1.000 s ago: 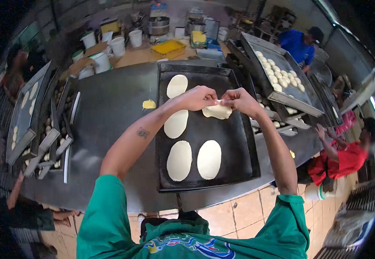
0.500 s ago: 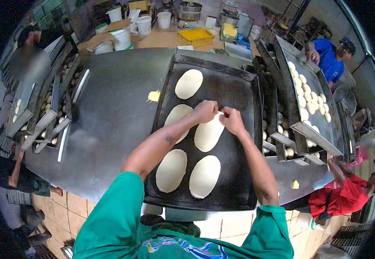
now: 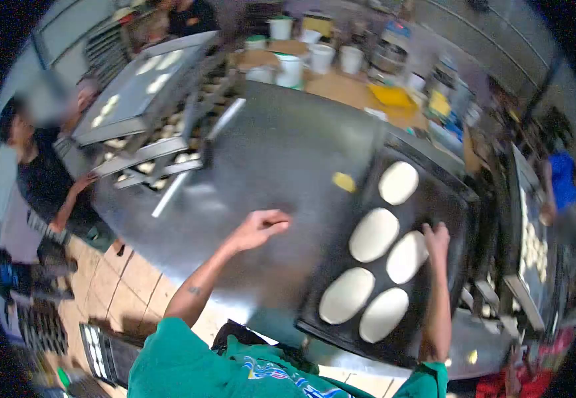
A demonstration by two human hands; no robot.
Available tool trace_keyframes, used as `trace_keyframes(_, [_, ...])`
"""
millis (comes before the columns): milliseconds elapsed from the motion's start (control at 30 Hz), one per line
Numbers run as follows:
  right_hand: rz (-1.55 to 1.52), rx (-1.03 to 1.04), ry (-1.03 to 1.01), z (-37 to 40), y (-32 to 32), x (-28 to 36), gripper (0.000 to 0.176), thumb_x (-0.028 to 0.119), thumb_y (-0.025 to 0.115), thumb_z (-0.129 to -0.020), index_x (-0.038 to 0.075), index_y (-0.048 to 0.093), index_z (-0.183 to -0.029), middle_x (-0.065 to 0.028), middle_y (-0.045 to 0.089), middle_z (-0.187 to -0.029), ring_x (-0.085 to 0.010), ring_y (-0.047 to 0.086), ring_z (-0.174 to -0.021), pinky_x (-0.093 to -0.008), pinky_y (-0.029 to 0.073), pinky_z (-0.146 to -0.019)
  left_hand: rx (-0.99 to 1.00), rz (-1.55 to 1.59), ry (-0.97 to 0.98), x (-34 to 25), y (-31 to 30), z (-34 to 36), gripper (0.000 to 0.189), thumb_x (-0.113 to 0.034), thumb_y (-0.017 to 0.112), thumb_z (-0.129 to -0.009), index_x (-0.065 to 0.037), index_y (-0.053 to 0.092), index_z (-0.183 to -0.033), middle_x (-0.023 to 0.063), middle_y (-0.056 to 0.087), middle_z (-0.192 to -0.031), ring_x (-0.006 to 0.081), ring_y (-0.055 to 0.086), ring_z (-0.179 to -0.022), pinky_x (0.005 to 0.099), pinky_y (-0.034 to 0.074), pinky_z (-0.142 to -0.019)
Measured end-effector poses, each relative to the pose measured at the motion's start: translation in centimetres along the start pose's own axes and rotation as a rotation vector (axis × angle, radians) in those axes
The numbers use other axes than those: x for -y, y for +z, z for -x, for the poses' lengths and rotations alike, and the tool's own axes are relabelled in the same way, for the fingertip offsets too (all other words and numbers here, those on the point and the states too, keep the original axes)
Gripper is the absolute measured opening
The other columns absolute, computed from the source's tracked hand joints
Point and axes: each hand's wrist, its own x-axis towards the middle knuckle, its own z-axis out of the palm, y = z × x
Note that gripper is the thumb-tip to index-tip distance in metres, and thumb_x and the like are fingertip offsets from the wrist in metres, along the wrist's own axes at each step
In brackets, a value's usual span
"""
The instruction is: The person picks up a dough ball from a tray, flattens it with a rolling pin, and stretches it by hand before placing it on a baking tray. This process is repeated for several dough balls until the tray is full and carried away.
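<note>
Several flat ovals of pale dough lie on a dark baking tray (image 3: 444, 189). My right hand (image 3: 436, 240) is over the tray, at the upper right edge of one dough oval (image 3: 406, 257). Its thumb and fingers are slightly apart, and the thumb side is close to or touching that edge. My left hand (image 3: 259, 229) hangs over the metal table (image 3: 248, 179), left of the tray. Its fingers are loosely curled, the thumb stands a little apart, and nothing shows in it. Nearest the table's front are two more ovals, a left one (image 3: 346, 296) and a right one (image 3: 384, 315).
A yellow lump (image 3: 344, 182) sits beside the tray. Stacked trays of dough pieces stand at the left (image 3: 149, 119) and right (image 3: 533, 245). White buckets (image 3: 289, 69) line the back. A person in black (image 3: 53, 172) is at the left, another in blue (image 3: 562, 179) at the right.
The view has swung left, so the tray now appears farther right. My left hand has come off the dough oval and moved left over the table. My right hand stays by the oval.
</note>
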Motion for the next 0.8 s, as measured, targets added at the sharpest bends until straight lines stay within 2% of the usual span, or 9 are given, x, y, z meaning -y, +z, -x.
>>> trace_keyframes(67, [-0.018,-0.001,-0.075,-1.0,1.0,6.3,0.034,0.018,0.073,-0.079,-0.004,0.062,-0.102,-0.0212,0.066,-0.091,-0.0337,0.066,-0.086,-0.0415,0.051,-0.077,-0.224,-0.146,-0.196,7.3,-6.7,4.7,0.032,-0.027,0.068,-0.09,-0.001,0.067,-0.109,0.0143,0.068,-0.11,0.0254,0.063,-0.107,0.0388,0.048,-0.094])
trace_keyframes(167, [-0.255,-0.038,-0.406,0.5,2.5,20.7,0.034,0.004,0.071,-0.077,0.001,0.063,-0.11,-0.016,0.063,-0.099,-0.0268,0.063,-0.083,-0.0357,0.051,-0.079,-0.547,-0.717,-0.111,18.0,-15.6,10.5,0.041,-0.029,0.073,-0.084,0.001,0.064,-0.11,0.0194,0.059,-0.117,0.0351,0.053,-0.116,0.0457,0.041,-0.102])
trace_keyframes(233, [-0.373,-0.101,-0.651,2.7,4.7,31.4,0.032,-0.004,0.059,-0.078,0.0,0.064,-0.11,-0.0153,0.064,-0.094,-0.0225,0.062,-0.079,-0.0324,0.05,-0.075,-0.887,-0.769,-0.453,20.9,-19.8,12.8,0.048,-0.029,0.075,-0.079,0.002,0.06,-0.112,0.022,0.051,-0.122,0.0404,0.044,-0.118,0.0495,0.036,-0.103])
trace_keyframes(400, [-0.649,0.135,-0.862,10.5,10.9,60.0,0.032,0.005,0.063,-0.075,0.001,0.064,-0.107,-0.017,0.064,-0.091,-0.0246,0.063,-0.073,-0.0338,0.051,-0.069,-0.857,-0.713,-0.301,26.9,-26.1,15.5,0.042,-0.021,0.071,-0.081,0.002,0.056,-0.113,0.0224,0.052,-0.115,0.0401,0.048,-0.107,0.0491,0.04,-0.093])
trace_keyframes(467, [-0.57,0.186,-1.084,11.6,15.1,69.2,0.032,0.01,0.064,-0.076,0.0,0.065,-0.106,-0.0203,0.059,-0.084,-0.0327,0.062,-0.071,-0.0396,0.051,-0.068,-0.841,-0.653,-0.178,27.6,-26.8,17.0,0.04,-0.02,0.068,-0.081,0.001,0.057,-0.113,0.0213,0.054,-0.111,0.0402,0.05,-0.102,0.0489,0.042,-0.089])
trace_keyframes(533, [-0.258,0.358,-1.149,10.1,20.8,75.9,0.034,0.004,0.055,-0.075,0.0,0.064,-0.108,-0.0231,0.065,-0.097,-0.036,0.065,-0.087,-0.0404,0.052,-0.077,-0.823,-0.664,-0.089,29.5,-26.5,18.8,0.039,-0.021,0.066,-0.082,0.001,0.057,-0.113,0.0202,0.055,-0.11,0.0395,0.051,-0.101,0.0482,0.043,-0.087])
trace_keyframes(667, [0.216,0.466,-1.045,2.7,34.6,81.3,0.038,0.013,0.059,-0.072,0.002,0.066,-0.107,-0.0228,0.065,-0.107,-0.0385,0.064,-0.101,-0.0437,0.051,-0.088,-0.813,-0.635,-0.075,29.2,-26.7,21.5,0.036,-0.021,0.064,-0.083,0.0,0.058,-0.113,0.0185,0.055,-0.111,0.0382,0.051,-0.104,0.0479,0.044,-0.088])
trace_keyframes(700, [0.552,0.316,-1.133,-1.8,40.4,80.9,0.037,0.023,0.061,-0.074,0.005,0.069,-0.106,-0.0211,0.067,-0.107,-0.0372,0.064,-0.103,-0.0429,0.051,-0.09,-0.763,-0.633,-0.129,28.6,-26.8,21.7,0.036,-0.021,0.064,-0.084,-0.001,0.058,-0.113,0.0175,0.055,-0.112,0.0372,0.051,-0.105,0.0481,0.044,-0.089])
trace_keyframes(800, [0.523,0.403,-0.864,1.9,36.8,83.6,0.039,0.032,0.064,-0.078,0.004,0.07,-0.104,-0.0228,0.067,-0.109,-0.0358,0.065,-0.106,-0.0441,0.052,-0.09,-0.751,-0.621,-0.123,30.9,-27.0,21.5,0.037,-0.023,0.064,-0.084,-0.003,0.059,-0.114,0.0155,0.056,-0.113,0.035,0.051,-0.107,0.0484,0.043,-0.09])
